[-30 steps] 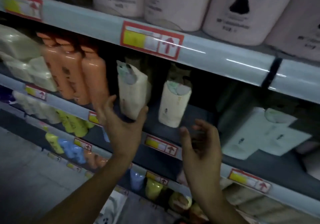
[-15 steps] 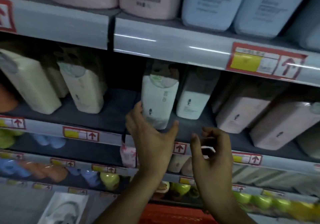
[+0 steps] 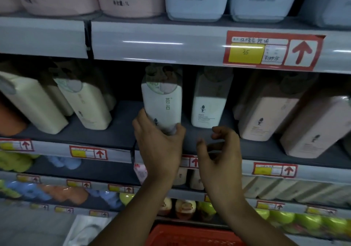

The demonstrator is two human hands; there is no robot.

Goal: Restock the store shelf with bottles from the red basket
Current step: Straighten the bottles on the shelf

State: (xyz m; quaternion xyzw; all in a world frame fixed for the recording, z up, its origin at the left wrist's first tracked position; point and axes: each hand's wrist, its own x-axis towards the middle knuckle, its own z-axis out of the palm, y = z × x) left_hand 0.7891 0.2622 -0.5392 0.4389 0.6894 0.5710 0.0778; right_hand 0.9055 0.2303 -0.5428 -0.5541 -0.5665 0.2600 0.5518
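Left hand (image 3: 159, 149) wrapped round the base of a white bottle (image 3: 162, 105), thumb on its right lower corner, fingers on its left edge. Bottle upright on the dark middle shelf (image 3: 114, 133), its cap up in shadow under the shelf rail above. Right hand (image 3: 220, 154) just beside, at the shelf's front edge — fingers loosely curled, grasping nothing, not touching any bottle. Behind the right hand, a second white bottle (image 3: 208, 109) standing close to the held one. Further right, two pink bottles (image 3: 266, 118), leaning in the wide lens. Left of the held bottle, cream bottles (image 3: 89, 105), well apart from it across bare shelf. Overhead, on the rail — a red price tag (image 3: 273, 51) with a yellow panel and a red arrow. Down at the bottom edge, between the forearms, a piece of the red basket (image 3: 191, 235); contents cannot be told.
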